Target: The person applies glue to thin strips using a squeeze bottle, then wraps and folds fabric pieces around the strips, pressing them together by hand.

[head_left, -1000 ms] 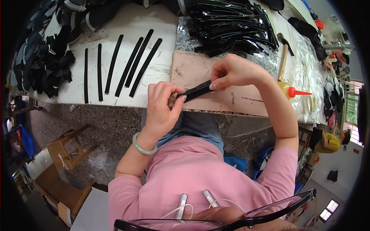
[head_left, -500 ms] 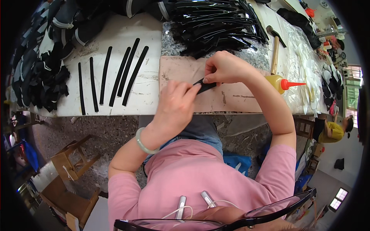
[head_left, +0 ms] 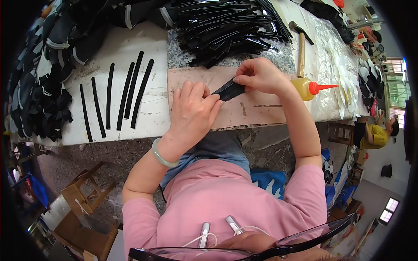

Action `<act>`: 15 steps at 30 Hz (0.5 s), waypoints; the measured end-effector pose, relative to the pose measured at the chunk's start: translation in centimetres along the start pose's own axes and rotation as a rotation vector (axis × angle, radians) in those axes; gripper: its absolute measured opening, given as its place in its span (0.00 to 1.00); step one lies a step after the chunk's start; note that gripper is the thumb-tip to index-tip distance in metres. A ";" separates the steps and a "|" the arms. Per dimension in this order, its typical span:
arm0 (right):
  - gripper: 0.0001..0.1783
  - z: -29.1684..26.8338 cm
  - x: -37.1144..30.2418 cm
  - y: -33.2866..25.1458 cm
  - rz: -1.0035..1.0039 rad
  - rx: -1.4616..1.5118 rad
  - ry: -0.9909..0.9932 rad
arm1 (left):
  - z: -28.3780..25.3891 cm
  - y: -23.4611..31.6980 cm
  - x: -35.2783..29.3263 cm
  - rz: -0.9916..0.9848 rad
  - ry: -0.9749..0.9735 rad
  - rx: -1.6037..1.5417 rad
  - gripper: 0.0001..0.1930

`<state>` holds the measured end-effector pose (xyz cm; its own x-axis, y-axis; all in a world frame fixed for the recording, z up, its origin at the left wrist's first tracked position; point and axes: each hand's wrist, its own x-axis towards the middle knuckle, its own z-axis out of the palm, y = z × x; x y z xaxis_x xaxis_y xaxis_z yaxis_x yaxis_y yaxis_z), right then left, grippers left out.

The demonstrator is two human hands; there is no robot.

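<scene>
A short black strip of flexible material [head_left: 231, 90] is held between my hands above a pinkish mat [head_left: 226, 115]. My left hand [head_left: 191, 108], with a pale green bangle on the wrist, grips its left end between thumb and fingers. At its upper right end, my right hand [head_left: 262, 77] pinches the strip between thumb and forefinger. The strip looks wide and partly opened or folded; its underside is hidden. Left of the mat, several narrow black strips [head_left: 109, 95] lie side by side on the white tabletop [head_left: 159, 82].
Glossy black strips form a heap [head_left: 226, 32] on a speckled slab [head_left: 285, 58] behind the mat. A yellow bottle with red nozzle [head_left: 302, 89] lies beside my right forearm, near a hammer [head_left: 301, 48]. Black pieces [head_left: 43, 100] pile up far left. Someone in yellow [head_left: 378, 141] is off right.
The black strip now shows more of its width between my hands. My left fingers have spread somewhat, and the right hand has shifted slightly. The whole view has moved a little.
</scene>
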<state>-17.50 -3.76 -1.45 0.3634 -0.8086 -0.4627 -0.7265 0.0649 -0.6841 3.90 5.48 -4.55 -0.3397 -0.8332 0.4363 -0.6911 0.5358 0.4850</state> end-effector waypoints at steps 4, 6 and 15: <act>0.09 0.0 -0.5 0.6 -0.052 0.146 0.018 | 0.4 -0.2 0.7 -0.040 -0.070 -0.036 0.08; 0.09 0.6 -1.5 0.7 -0.190 0.056 0.104 | 1.1 -0.5 1.4 -0.122 -0.108 -0.257 0.11; 0.11 2.2 -6.7 -2.1 -0.785 -0.161 0.496 | -0.3 -0.6 3.8 -0.605 -0.378 -1.173 0.19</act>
<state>-17.14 2.79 1.84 0.5204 -0.7457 0.4160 -0.4642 -0.6560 -0.5951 3.22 2.05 -3.01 -0.4627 -0.8613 -0.2102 0.0833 -0.2783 0.9569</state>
